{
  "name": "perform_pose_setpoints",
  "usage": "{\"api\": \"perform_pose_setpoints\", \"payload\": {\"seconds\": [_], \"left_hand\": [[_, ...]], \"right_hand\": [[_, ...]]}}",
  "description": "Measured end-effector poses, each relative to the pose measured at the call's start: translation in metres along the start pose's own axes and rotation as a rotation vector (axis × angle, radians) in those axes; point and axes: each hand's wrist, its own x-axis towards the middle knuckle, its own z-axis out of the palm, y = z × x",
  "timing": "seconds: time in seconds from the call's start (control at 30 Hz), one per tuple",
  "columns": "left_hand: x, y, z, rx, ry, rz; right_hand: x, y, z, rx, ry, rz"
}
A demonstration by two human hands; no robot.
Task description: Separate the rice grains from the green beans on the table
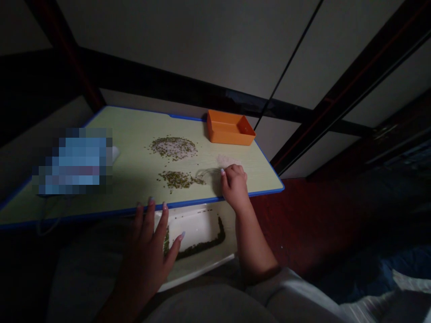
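Observation:
My right hand (235, 181) is closed near the front of the pale table, its fingers pinching a thin, see-through looped thing (206, 170) whose kind I cannot make out. The loop's left end reaches a pile of small green grains (178, 179). Just beyond the hand lies a small patch of whitish grains (229, 159). Further back sits a bigger pile of mixed green and white grains (173, 147). My left hand (151, 242) has its fingers spread, over the left side of a white tray (198, 269), and holds nothing. Green bits line the tray's inner edges.
An orange open box (230, 130) stands at the back right of the blue-edged table (134, 134). On the left is a blurred-out bluish object (77, 157) with a cord. Pale panels (202, 49) rise behind the table; dark reddish floor (276, 224) lies to the right.

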Motion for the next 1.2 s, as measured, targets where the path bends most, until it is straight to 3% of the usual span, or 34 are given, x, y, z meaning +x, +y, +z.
{"api": "perform_pose_setpoints", "payload": {"seconds": [0.33, 0.97, 1.2], "left_hand": [[-0.0012, -0.0011, 0.0006, -0.014, -0.005, -0.006], [0.0001, -0.0014, 0.0013, -0.007, -0.014, -0.004], [-0.0002, -0.0004, -0.0002, -0.019, -0.017, -0.013]], "right_hand": [[0.0007, -0.0071, 0.0006, -0.023, -0.026, 0.033], [-0.0003, -0.0043, 0.0015, 0.060, -0.123, -0.115], [0.0009, -0.0019, 0.0020, 0.000, -0.009, 0.018]]}}
